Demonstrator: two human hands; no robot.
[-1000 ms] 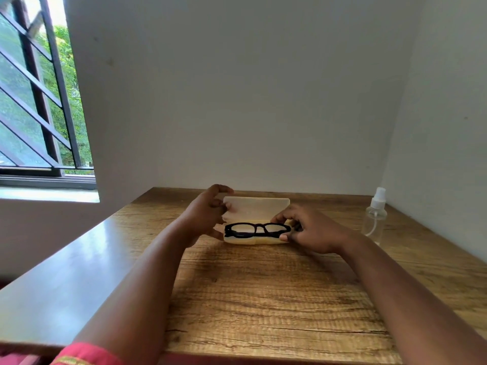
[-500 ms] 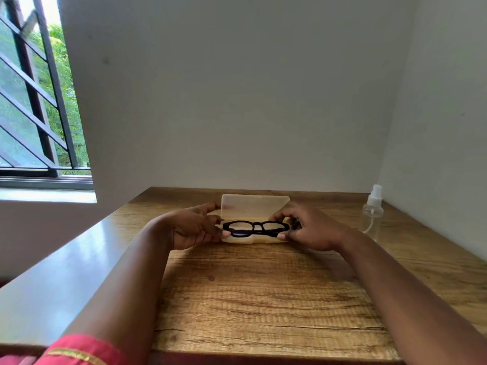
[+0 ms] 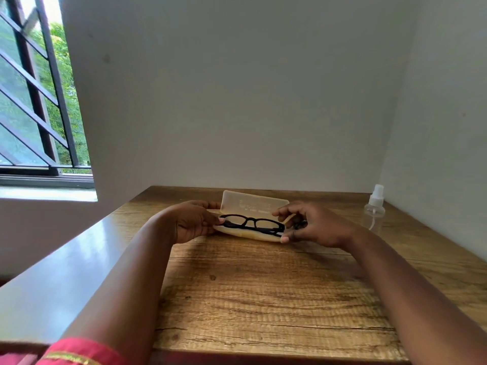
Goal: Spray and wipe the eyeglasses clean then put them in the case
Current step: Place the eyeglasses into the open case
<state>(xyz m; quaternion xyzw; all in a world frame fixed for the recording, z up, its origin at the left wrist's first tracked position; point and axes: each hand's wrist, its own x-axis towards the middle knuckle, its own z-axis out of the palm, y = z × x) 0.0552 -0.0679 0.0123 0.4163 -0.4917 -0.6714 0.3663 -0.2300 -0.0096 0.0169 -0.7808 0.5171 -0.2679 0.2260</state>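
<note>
Both hands [image 3: 196, 223] on folded eyeglasses [image 3: 253, 225] — lengthwise left-right, lenses camera-ward.

Eyeglasses [image 3: 252, 224] over open case [image 3: 254, 206], spray bottle [image 3: 373, 210] right, on table [image 3: 263, 299].

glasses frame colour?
Black: the eyeglasses frame shows plainly in the head view, over the pale yellow case.
</note>
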